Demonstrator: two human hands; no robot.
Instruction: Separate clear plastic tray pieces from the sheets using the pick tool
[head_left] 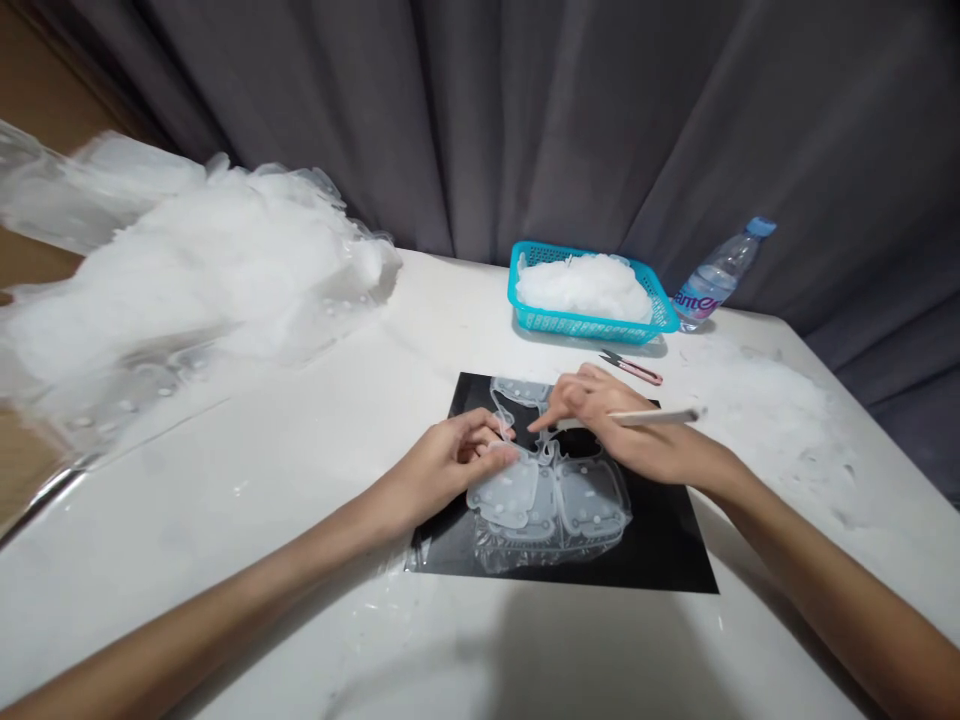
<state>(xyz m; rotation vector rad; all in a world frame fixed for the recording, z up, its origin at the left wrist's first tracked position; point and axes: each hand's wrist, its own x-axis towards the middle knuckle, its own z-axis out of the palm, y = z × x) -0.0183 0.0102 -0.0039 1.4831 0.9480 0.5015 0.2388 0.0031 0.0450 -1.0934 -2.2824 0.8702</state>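
Observation:
A black sheet lies on the white table, with several translucent, dotted plastic pieces joined by thin strips on top of it. My left hand pinches the left edge of these pieces, thumb over the fingers. Across my right hand lies a white pen-like stick, its thin grey end pointing right. The right index finger reaches down toward the middle of the plastic pieces; whether it touches them is unclear. Part of the stick is hidden in the hand. Clear film wrinkles along the pieces' lower edge.
Pink-handled thread snips lie beyond my right hand. Behind them stand a turquoise basket holding white fluffy material and a labelled water bottle. A large heap of white translucent pieces covers the left side. More thin pieces spread at right.

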